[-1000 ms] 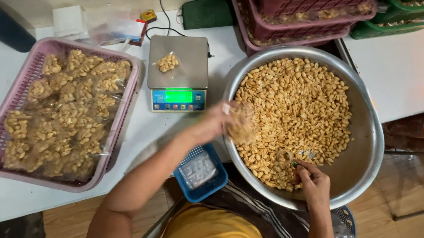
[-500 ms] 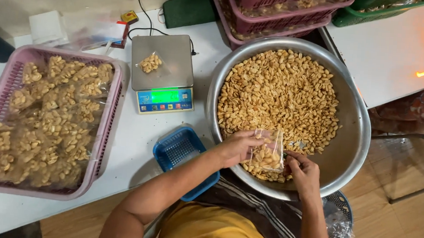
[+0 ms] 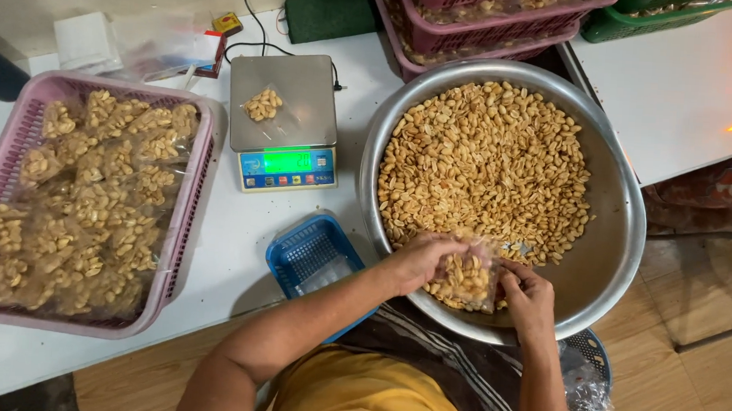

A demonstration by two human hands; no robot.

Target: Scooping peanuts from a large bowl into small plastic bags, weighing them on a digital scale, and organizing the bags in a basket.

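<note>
The white table (image 3: 236,248) carries everything I work from. Biggest on it is the wide steel bowl (image 3: 620,204), heaped with roasted peanuts (image 3: 487,162) and pulled to the near edge so it sits just above my lap. Far to my left stands the pink basket (image 3: 193,186), packed with filled clear packets, and more baskets of the same kind are stacked behind the bowl. Between basket and bowl sits the small digital scale (image 3: 282,120), with one little bag of nuts (image 3: 264,104) lying on its platform. Just below it, near my left forearm, is the blue basket (image 3: 304,248) with what look like empty bags in it.

The thing I am filling, a small clear bag (image 3: 467,278), hangs over the near rim of the bowl, already holding a fair clump of nuts. My left hand (image 3: 418,259) is closed around its left side and mouth; my right hand (image 3: 526,296) is curled against its right side, fingers bent in, though I cannot tell whether it pinches the plastic or cups a few nuts.

To do this well, I judge I should keep the mouth held open and level above the bowl, so strays drop back into the heap and not onto my lap. Small pinches are better than a scoop near the end, since the scale is what decides.
</note>
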